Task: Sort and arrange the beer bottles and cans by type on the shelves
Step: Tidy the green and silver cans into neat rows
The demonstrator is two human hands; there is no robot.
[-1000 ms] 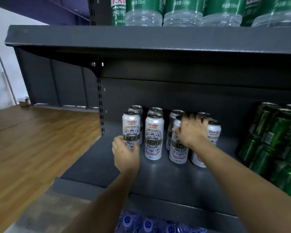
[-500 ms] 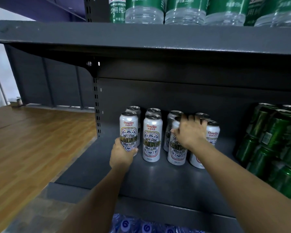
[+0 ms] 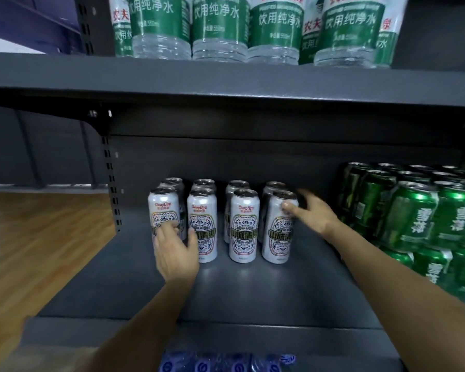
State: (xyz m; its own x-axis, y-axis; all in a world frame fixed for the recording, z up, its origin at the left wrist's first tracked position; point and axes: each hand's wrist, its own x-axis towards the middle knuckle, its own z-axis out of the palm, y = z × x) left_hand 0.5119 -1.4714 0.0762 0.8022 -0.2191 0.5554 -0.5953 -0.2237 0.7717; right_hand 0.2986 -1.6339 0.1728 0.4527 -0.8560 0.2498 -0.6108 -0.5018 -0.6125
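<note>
Several white Chong Qing beer cans (image 3: 244,224) stand upright in two rows on the dark grey shelf (image 3: 253,294). My left hand (image 3: 175,252) is in front of the leftmost front can (image 3: 163,208); its fingertips touch the label and its thumb lies against the second can (image 3: 202,210). My right hand (image 3: 313,214) is at the right side of the rightmost front can (image 3: 279,237). The thumb tip touches that can and the blurred fingers stretch behind it. Neither hand lifts a can.
Green beer cans (image 3: 414,218) are stacked in two layers at the shelf's right end. Green-labelled water bottles (image 3: 220,28) stand on the shelf above. Blue-capped bottles (image 3: 226,365) show below the front edge. Wooden floor (image 3: 38,251) lies to the left.
My right hand came off the third front can and moved right, beside the fourth. My left hand slid right along the front row. The camera moved closer.
</note>
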